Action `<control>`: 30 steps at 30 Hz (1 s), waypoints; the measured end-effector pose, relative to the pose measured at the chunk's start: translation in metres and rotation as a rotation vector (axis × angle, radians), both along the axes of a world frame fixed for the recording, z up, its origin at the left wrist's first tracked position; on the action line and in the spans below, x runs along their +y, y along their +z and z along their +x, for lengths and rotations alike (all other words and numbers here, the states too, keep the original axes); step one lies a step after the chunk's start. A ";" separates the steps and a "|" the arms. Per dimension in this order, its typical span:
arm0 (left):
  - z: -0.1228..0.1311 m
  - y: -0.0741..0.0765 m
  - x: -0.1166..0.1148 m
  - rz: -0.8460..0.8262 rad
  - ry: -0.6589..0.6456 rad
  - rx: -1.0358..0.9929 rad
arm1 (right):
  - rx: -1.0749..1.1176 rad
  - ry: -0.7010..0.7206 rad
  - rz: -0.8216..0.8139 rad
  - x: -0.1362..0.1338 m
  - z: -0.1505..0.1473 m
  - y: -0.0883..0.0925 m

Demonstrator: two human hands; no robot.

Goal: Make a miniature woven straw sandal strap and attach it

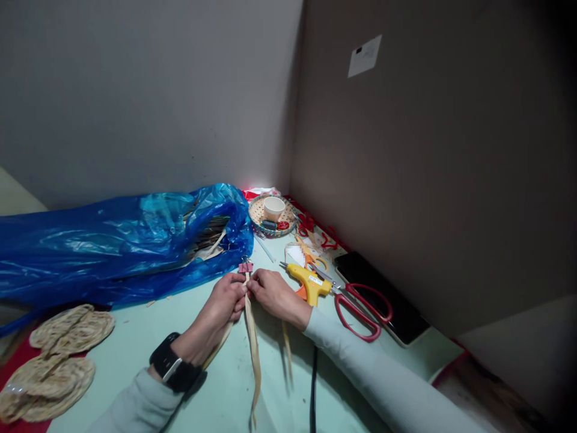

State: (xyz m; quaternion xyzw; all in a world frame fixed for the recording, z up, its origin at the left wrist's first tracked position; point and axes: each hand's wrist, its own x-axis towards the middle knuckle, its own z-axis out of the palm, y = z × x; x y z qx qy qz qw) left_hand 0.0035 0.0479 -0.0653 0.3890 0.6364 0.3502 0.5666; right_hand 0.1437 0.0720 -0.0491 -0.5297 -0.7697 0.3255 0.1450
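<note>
My left hand (226,296) and my right hand (273,290) meet near the middle of the table, both with fingers pinched on pale dried plant-fibre strips (253,343). One long strip hangs down toward me between the hands. Another passes under my left wrist, and a third thin end shows below my right hand. Just beyond my fingertips, a pink binder clip (246,267) grips the far end of the strips. My fingers hide how the strips cross. A yellow glue gun (313,284) lies right of my right hand, beside large red-handled scissors (360,310).
A blue plastic bag (112,246) with dried strips inside lies along the left wall. Two coiled, braided fibre pieces (72,329) rest at left. Behind stands a woven basket (256,211) holding a white cup (273,208). A black phone-like device (406,319) lies right; a black cable (314,391) runs toward me.
</note>
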 end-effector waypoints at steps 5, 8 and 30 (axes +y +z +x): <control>-0.006 0.001 0.001 -0.003 -0.094 0.108 | 0.031 0.032 -0.028 0.000 0.001 -0.001; -0.009 0.004 0.001 0.030 -0.156 0.194 | 0.045 0.018 -0.028 -0.003 0.002 0.000; 0.019 0.021 -0.043 0.395 -0.288 1.032 | 0.133 -0.110 -0.052 -0.001 -0.008 -0.001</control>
